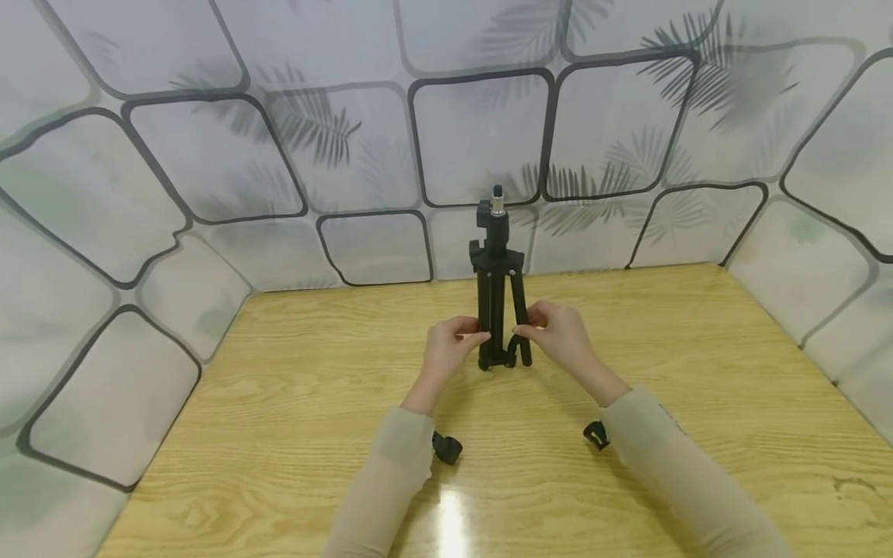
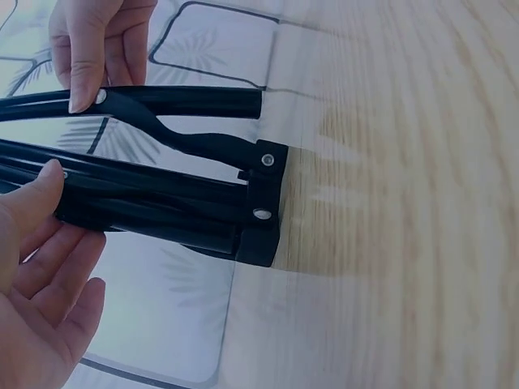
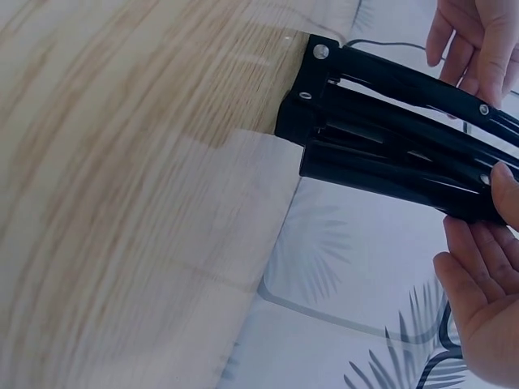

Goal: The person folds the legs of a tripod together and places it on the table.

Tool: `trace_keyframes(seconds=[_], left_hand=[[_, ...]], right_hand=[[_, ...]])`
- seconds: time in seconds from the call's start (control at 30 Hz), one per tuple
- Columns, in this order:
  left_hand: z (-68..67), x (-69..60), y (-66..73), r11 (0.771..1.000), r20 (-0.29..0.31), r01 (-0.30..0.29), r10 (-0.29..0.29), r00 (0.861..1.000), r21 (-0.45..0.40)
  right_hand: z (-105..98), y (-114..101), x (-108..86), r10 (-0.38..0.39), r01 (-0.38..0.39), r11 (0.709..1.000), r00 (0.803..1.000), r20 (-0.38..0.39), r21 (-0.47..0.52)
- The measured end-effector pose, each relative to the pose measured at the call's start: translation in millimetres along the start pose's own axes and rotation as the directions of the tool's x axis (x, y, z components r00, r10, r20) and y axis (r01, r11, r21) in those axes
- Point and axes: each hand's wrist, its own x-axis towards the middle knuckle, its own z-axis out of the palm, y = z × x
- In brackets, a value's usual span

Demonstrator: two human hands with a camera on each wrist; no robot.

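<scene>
A black folding tripod stand [image 1: 496, 287] with a silver tip stands upright near the back of the wooden table. My left hand [image 1: 449, 349] pinches its left leg between thumb and fingers. On the other side, my right hand [image 1: 561, 339] pinches the right leg, which angles slightly outward from the centre. The left wrist view shows a curved brace [image 2: 182, 138] linking that leg to the bottom hub [image 2: 266, 203]. In the right wrist view my right hand [image 3: 491, 300] has its thumb on a tube, its fingers beneath.
The wood-grain table [image 1: 279, 434] meets a patterned cloth wall [image 1: 370, 248] close behind the stand, with more cloth at both sides. Small black pieces [image 1: 447, 448] show beside each sleeve cuff.
</scene>
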Motion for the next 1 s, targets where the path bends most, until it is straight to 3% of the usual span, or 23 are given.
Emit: trace_keyframes(seconds=[0.23,1.0], left_hand=[[1.8,-0.4,1.8,1.0,-0.032,0.002,-0.001,0.999,0.03],[1.9,-0.1,4.3,0.999,-0.04,-0.016,0.018,0.999,0.041]], right_hand=[[4.2,-0.9,0.8,0.006,-0.006,1.0,1.0,-0.009,-0.004],[9.6,-9.8,5.1,0.021,-0.021,0.999,0.999,-0.025,0.026]])
